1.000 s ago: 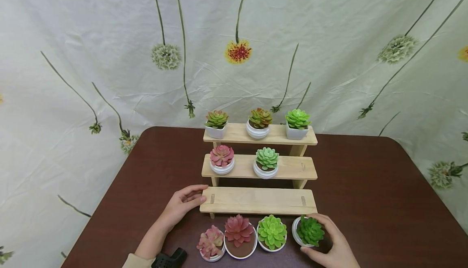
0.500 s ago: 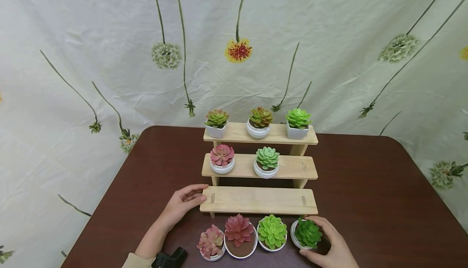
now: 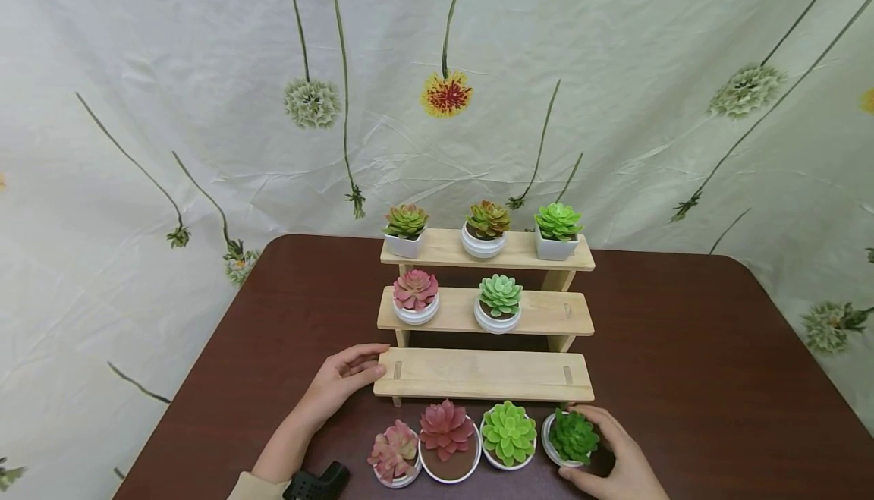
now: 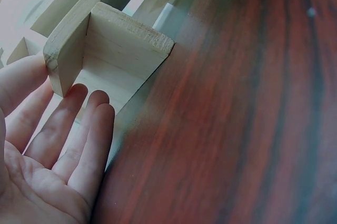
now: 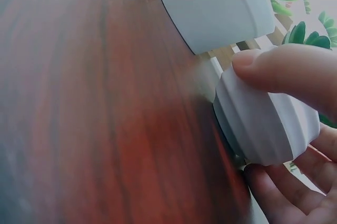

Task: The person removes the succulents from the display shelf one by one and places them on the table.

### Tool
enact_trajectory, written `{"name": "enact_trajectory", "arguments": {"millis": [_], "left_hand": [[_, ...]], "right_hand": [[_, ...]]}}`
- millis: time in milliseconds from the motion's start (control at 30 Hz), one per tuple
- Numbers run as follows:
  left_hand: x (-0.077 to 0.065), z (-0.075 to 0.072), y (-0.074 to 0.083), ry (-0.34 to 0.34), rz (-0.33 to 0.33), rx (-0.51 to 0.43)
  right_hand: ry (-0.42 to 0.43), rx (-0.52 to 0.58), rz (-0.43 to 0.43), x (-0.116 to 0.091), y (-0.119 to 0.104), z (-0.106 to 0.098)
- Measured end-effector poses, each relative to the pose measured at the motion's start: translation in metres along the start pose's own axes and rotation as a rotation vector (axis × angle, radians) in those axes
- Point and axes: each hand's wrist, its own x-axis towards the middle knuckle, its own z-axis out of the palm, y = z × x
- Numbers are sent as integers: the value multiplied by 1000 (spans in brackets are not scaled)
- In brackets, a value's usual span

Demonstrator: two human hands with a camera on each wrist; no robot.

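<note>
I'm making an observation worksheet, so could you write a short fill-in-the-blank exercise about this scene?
The top shelf holds ____ pots.
The middle shelf holds ____ pots.
The ____ hand touches one end of the bottom shelf.
The right hand grips the white pot of the dark ____ plant.

Missing words: three; two; left; green.

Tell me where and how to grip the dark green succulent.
Take the dark green succulent by its ribbed white pot, probably from the right, as the right hand holds it: a bright green succulent stands close on its left, and the ribbed surface should help grip.
</note>
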Motion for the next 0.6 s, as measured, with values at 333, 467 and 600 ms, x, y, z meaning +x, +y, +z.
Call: {"name": "enact_trajectory", "arguments": {"millis": [333, 467, 600], "left_hand": [[0, 0, 0, -5, 5, -11], [0, 0, 0, -11, 10, -10], [0, 0, 0, -12, 2, -10]], "right_hand": [[-9, -96, 52, 1, -3, -2], [-7, -152, 42, 5, -11, -8], [-10, -201, 44, 9, -17, -12]]}}
